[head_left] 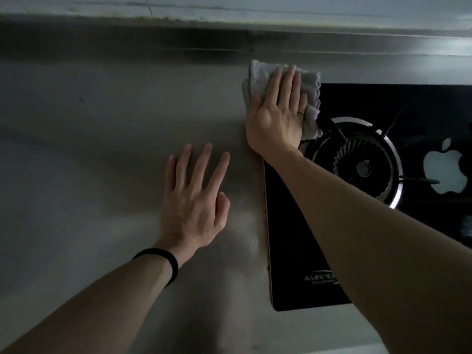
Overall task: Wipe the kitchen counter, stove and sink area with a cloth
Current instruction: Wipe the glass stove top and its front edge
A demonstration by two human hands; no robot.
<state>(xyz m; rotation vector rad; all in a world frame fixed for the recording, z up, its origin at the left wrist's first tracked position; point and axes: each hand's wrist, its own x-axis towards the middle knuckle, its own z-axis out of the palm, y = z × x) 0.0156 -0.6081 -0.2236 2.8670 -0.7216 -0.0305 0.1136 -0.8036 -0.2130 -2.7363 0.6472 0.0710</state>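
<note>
A grey cloth (pixel 258 80) lies crumpled on the steel counter (pixel 102 149) at the far left corner of the black glass stove (pixel 293 238). My right hand (pixel 278 113) presses flat on the cloth with straight fingers, a ring on one finger. Its forearm crosses over the stove's left side. My left hand (pixel 194 198) rests flat on the bare counter with fingers spread, just left of the stove's edge; a black band sits on that wrist. The sink is not in view.
A round gas burner (pixel 362 169) with a metal ring and pan supports sits right of my right hand. A raised steel backsplash (pixel 153 39) runs along the far edge of the counter. A pale apple-shaped logo (pixel 444 172) shows on the stove glass.
</note>
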